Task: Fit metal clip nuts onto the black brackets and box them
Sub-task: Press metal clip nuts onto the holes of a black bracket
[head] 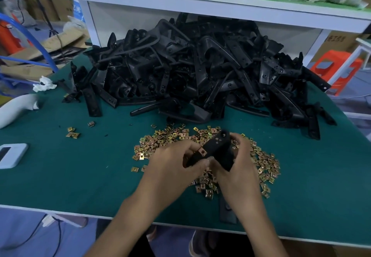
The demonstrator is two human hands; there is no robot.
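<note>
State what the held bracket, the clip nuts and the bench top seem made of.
Bracket: likely moulded plastic, matt black, rounded edges.
Clip nuts: metal, yellowish plated sheen, thin squares.
Bench top: perhaps a rubbery mat, dull green.

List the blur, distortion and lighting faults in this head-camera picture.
Head view: wide-angle bending bows the shelf and the near edge of the table; the left hand, right hand and held bracket are slightly motion-blurred; the bracket pile is dark, much detail lost; lighting is even, shadows soft.
</note>
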